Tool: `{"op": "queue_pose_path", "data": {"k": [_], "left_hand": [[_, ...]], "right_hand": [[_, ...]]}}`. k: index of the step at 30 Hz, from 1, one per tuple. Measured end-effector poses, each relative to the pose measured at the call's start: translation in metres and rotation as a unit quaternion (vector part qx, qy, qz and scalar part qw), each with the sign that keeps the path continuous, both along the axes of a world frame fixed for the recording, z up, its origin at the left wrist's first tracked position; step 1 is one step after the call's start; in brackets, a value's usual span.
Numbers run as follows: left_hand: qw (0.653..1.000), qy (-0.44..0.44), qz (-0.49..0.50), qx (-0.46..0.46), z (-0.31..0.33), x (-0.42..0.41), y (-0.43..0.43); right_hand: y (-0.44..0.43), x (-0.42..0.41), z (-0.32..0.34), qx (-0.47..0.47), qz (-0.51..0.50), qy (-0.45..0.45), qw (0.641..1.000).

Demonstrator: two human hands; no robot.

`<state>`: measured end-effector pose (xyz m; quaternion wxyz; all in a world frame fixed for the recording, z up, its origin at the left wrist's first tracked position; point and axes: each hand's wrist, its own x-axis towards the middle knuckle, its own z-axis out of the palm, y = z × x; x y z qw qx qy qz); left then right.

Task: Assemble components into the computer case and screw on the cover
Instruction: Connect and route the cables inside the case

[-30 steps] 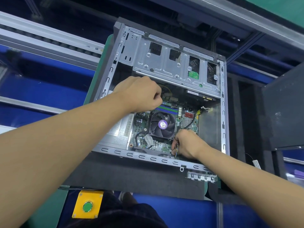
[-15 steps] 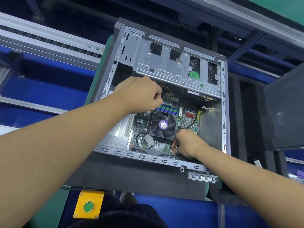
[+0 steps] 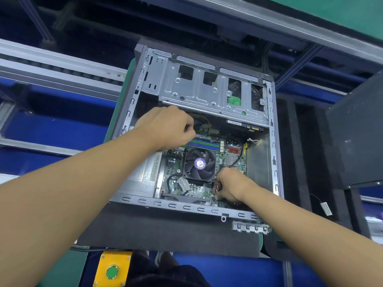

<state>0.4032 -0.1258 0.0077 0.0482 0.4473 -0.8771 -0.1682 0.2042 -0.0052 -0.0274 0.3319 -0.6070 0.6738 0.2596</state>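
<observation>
Case (image 3: pixel 178 205) flat on the worktop (image 3: pixel 155 228), open side up. Board (image 3: pixel 192 190) inside, fan (image 3: pixel 200 164) mid-board. Left hand (image 3: pixel 170 127) curled over the board's far edge, just beyond the RAM slots (image 3: pixel 205 142); may be gripping a cable, but the fingers hide it, can't tell. Right hand (image 3: pixel 230 186) at the board's near edge, just beside the fan's near right corner, pinching thin coloured wires (image 3: pixel 216 192).
</observation>
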Motion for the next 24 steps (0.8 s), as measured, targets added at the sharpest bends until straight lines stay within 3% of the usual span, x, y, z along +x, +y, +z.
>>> {"op": "queue_pose_path", "data": {"k": [7, 11, 16, 18, 21, 24], "left_hand": [[0.992, -0.021, 0.124, -0.018, -0.006, -0.001, -0.002], [0.984, -0.110, 0.140, -0.007, -0.010, -0.004, -0.007], [0.962, -0.126, 0.188, 0.150, -0.004, -0.006, -0.012], [0.961, -0.097, 0.204, 0.160, -0.002, -0.008, -0.011], [0.966, -0.058, 0.233, 0.092, -0.003, -0.009, -0.008], [0.966, -0.020, 0.254, 0.037, -0.003, -0.006, -0.002]], "right_hand": [[0.007, -0.004, 0.015, -0.098, -0.183, -0.078, 0.975], [0.001, -0.005, 0.021, -0.198, -0.250, -0.133, 0.938], [-0.017, -0.008, 0.019, -0.252, -0.286, -0.202, 0.902], [-0.032, -0.009, 0.015, -0.259, -0.298, -0.221, 0.892], [-0.062, -0.007, 0.001, -0.236, -0.273, -0.191, 0.913], [-0.084, 0.002, -0.014, -0.213, -0.199, -0.106, 0.951]]}}
